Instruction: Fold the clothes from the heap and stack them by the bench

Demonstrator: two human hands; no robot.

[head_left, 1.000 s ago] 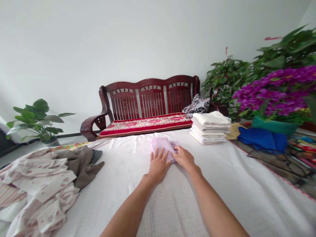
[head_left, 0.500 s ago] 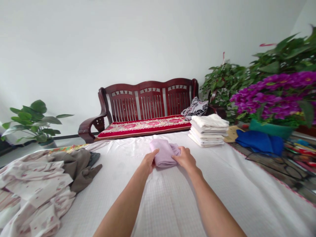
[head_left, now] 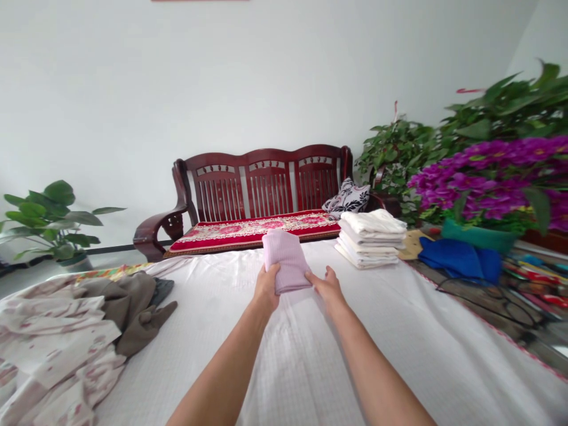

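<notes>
A folded pale pink cloth point(head_left: 286, 258) is lifted off the white-covered surface point(head_left: 310, 355) in front of me. My left hand point(head_left: 265, 288) grips its near left edge, fingers closed on the fabric. From below, my right hand point(head_left: 327, 286) supports the near right edge with its fingers under the cloth. A stack of folded white cloths point(head_left: 371, 236) lies to the right, beyond my hands.
A heap of unfolded patterned and brown clothes point(head_left: 75, 331) lies at the left. Blue fabric point(head_left: 461, 260) and potted flowers point(head_left: 492, 189) stand at the right. A red wooden bench point(head_left: 261, 201) lines the wall behind, with a green plant point(head_left: 48, 222) far left.
The pink cloth was lying flat under my palms; both hands took its sides and raised it off the surface, tilting it up.
</notes>
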